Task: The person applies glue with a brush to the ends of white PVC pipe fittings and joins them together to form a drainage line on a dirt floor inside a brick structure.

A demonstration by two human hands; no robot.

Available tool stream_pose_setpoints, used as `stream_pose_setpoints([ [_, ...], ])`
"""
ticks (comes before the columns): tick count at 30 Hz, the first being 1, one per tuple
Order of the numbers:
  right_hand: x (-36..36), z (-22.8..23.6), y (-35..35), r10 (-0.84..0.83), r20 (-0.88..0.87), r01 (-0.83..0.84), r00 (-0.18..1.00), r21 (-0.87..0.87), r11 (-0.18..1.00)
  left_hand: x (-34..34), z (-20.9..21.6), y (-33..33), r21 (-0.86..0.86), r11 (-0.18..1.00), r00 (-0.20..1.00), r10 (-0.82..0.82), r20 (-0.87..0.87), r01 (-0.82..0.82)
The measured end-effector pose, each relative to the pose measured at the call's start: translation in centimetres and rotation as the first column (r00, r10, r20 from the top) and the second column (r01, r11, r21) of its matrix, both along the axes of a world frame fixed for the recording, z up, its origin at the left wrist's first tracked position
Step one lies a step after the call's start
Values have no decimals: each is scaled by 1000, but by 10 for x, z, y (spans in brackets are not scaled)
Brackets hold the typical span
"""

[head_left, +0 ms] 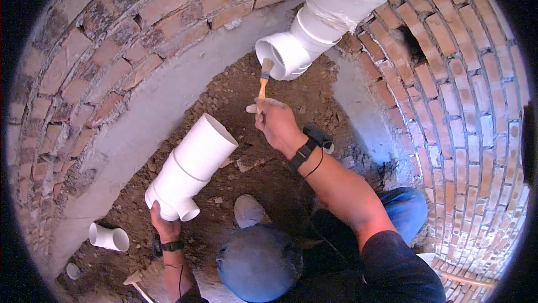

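My right hand point(276, 123) is closed round the wooden handle of a paintbrush point(263, 86). The brush's bristles reach into the open mouth of a white elbow-like pipe fitting point(294, 53), which joins the lower end of a wide white pipe point(339, 3) with a green printed band. At the lower left, my left hand point(164, 225) grips the base of a white plastic pipe with a branch fitting point(193, 160). This pipe is tilted, its wide open end up and to the right, its small side outlet toward me. The left fingers are partly hidden behind it.
Brick walls curve up at left point(112, 62) and right point(465, 79), with grey cement ledges at their feet. A short white pipe coupling point(109, 238), a small round white piece point(73, 271) and a hammer-like tool point(134, 280) lie on the dirt point(235, 90). My bent knees are below.
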State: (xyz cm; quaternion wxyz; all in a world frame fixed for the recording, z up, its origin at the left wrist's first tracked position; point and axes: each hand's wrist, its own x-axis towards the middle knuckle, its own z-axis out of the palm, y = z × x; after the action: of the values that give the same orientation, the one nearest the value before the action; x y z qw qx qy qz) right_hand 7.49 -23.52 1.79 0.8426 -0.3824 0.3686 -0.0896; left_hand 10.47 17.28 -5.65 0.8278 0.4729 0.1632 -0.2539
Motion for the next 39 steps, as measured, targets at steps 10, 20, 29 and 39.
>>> stream_pose_setpoints([
  [10, 40, 24, 0, -23, 166, 36, 986, -72, 997, 5, -4, 1, -16, 1000, 1000, 21, 4, -21],
  [20, 1, -7, 50, -235, 74, 246, 969, -204, 948, 9, -4, 1, -2, 1000, 1000, 5, 6, -5],
  [29, 40, -17, 18, -230, 221, 174, 948, 245, 954, 11, 3, 1, 76, 996, 999, 41, 11, -41],
  [39, 52, -11, 3, -214, 205, 167, 955, 223, 960, 8, 10, -10, 44, 999, 999, -33, 30, 32],
])
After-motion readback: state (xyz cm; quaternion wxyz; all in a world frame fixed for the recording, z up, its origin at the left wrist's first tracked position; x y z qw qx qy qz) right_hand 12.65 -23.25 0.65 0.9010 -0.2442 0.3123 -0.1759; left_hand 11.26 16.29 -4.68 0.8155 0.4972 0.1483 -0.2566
